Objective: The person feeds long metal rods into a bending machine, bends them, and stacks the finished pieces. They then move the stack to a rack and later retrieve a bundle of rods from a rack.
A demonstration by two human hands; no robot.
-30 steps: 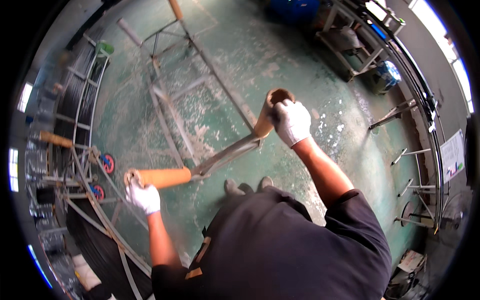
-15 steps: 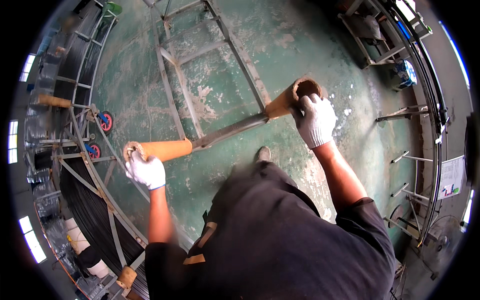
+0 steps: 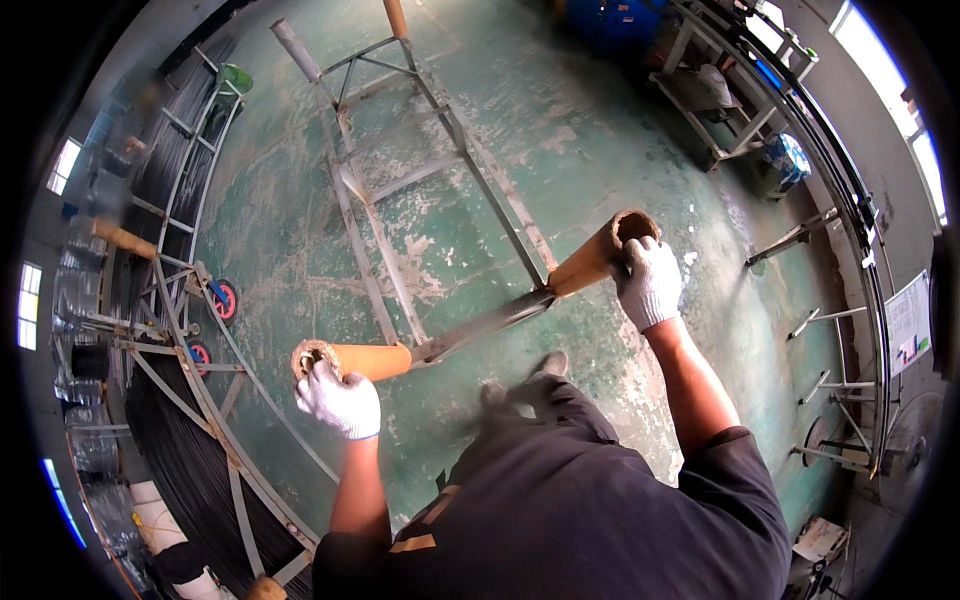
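Observation:
A long metal frame [image 3: 480, 328] stretches away from me over the floor, its near crossbar between my two arms. At the crossbar's left end, an orange-brown cardboard tube [image 3: 378, 360] sticks up from the corner. My left hand [image 3: 342, 400], in a white knit glove, is closed round its rough open rim. A matching cardboard tube [image 3: 583, 262] rises from the right corner. My gloved right hand [image 3: 651, 286] grips its rim, with the fingers hooked over the edge. At the frame's far end stand a grey post [image 3: 296, 50] and another orange tube [image 3: 395, 18].
On the left, a metal rack [image 3: 205, 405] holds long black strips [image 3: 185, 445], near red-hubbed wheels [image 3: 224, 299]. A workbench [image 3: 735, 135] and a blue-and-white stool [image 3: 788, 158] stand at the far right. Wall rails [image 3: 865, 215] run down the right side. Worn green floor [image 3: 270, 230] lies around the frame.
My view has shifted, so the frame sits lower and its far posts now show. Both hands keep their hold on the tubes. Two shoes are visible where one was before.

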